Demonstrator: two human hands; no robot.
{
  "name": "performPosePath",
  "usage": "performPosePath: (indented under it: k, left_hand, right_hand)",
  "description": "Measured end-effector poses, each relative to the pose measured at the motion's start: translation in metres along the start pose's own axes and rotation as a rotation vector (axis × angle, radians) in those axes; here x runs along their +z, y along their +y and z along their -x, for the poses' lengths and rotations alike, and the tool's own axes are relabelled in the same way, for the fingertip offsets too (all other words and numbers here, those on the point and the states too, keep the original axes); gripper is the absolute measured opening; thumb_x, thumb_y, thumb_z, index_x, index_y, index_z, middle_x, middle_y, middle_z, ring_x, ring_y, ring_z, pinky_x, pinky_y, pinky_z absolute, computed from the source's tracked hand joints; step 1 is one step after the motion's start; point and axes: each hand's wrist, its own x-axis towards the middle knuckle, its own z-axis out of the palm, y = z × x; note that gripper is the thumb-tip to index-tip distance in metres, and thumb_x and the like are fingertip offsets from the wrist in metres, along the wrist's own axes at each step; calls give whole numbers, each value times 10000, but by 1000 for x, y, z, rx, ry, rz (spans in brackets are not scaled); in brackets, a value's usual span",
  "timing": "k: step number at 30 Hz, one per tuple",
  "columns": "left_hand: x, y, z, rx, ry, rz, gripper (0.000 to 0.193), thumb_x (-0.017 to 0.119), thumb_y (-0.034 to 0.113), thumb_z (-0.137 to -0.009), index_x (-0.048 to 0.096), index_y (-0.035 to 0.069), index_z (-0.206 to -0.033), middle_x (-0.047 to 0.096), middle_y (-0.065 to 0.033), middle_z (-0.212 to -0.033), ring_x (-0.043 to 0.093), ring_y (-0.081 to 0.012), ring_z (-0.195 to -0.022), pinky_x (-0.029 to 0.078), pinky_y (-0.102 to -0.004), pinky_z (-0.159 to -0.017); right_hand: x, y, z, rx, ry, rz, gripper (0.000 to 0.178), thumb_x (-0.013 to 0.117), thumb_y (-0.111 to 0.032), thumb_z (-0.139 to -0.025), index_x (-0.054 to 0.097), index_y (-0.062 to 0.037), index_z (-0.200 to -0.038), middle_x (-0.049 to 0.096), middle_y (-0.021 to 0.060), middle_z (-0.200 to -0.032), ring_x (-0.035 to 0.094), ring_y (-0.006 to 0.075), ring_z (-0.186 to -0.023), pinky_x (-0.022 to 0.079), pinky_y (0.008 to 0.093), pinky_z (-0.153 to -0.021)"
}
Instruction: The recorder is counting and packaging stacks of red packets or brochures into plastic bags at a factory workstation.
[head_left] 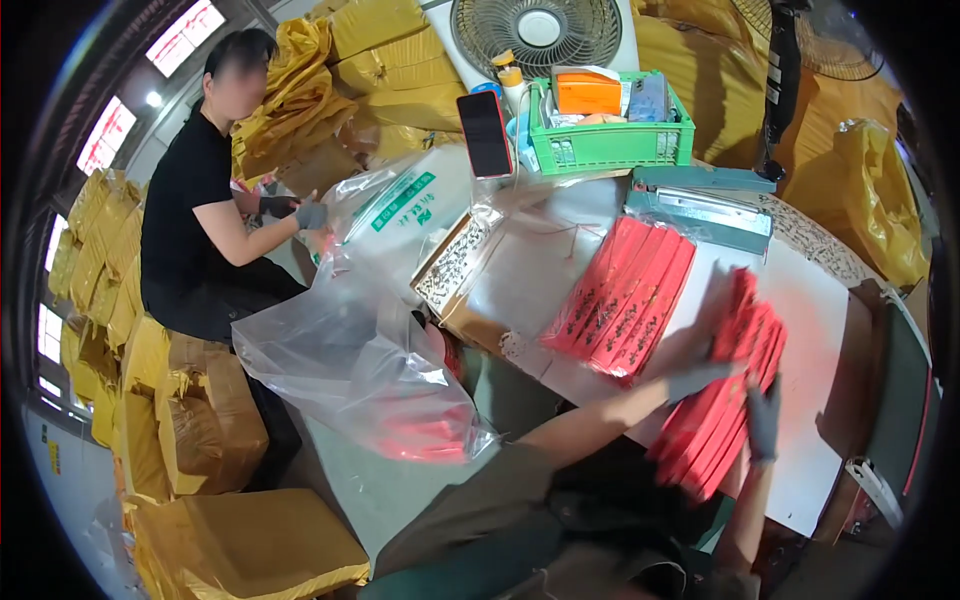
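By the table's (815, 420) near edge we find dark characters (632, 338) on the red packets (625, 300) lying there and on the red bundle (715, 410) held over it, and beyond the left edge green print (403, 200) on a whitish plastic bag (440, 215), all too blurred to read.

Reference item: the packet stack (622, 300), flat on the worktable (812, 460). Adjoining the stack, behind and slightly right: metal box (705, 228). Farther behind the stack: plastic crate (635, 152) and, deeper still, electric fan (540, 28). Behind and left of the stack: smartphone (485, 137). In front and right: packet bundle (725, 400) (between left hand (700, 380) and right hand (763, 425)). Left: plastic bag (345, 335), then co-worker (178, 220). Far left, nearer the viewer: wrapped parcel (250, 540).
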Motion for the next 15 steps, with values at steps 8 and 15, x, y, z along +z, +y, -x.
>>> performPosePath:
  k: [8,15]
  left_hand:
    - [-2,-50,133,-260,-566,379,681,699,364,-770,421,-12,-1264,574,-161,-1128,558,-265,-1041,425,-364,-921]
    - [-19,36,80,45,-323,258,793,779,390,-663,390,28,-1251,493,-167,-1151,535,-306,-1031,438,-386,-881]
  right_hand:
    - [9,28,153,-19,-355,-213,948,723,-276,-772,90,-23,-1432,387,145,-1341,434,234,-1194,370,359,-991]
    - [16,-57,104,-348,62,-88,839,792,-141,-685,296,6,-1345,484,148,-1238,541,222,-1034,448,339,-889]
